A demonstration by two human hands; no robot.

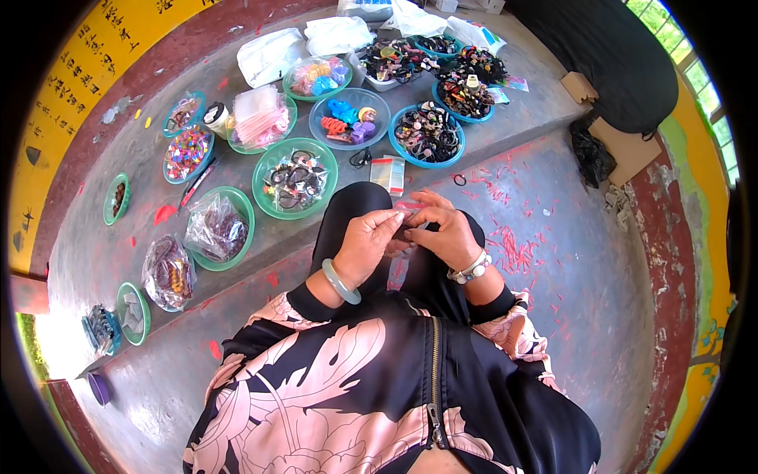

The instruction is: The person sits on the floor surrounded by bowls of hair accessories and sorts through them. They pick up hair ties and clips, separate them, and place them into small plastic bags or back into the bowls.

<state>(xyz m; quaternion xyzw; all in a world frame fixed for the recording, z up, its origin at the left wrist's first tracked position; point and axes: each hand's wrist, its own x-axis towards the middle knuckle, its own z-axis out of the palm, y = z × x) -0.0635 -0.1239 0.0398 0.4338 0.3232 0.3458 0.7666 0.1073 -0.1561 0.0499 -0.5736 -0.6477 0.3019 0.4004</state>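
Observation:
My left hand [371, 241] and my right hand [444, 235] meet above my lap, fingertips pinched close together. Between them is a small dark item [405, 230], too blurred to name, with a bit of see-through reddish plastic [409, 206] at its upper edge. Just beyond my hands, a small red and white card box [387, 174] lies on the ledge. Left of it stands a green bowl [260, 189] of dark hair ties in small clear packets. A blue bowl [461, 150] full of dark hair ties is at the box's right.
On the grey concrete ledge [237, 178] are several more bowls, including a clear one [317, 118] of colourful clips and a green one [246, 237] with bagged items. A pen [194, 186] lies there too. Red scraps [513, 251] litter the floor at right, near a black plastic bag [594, 154].

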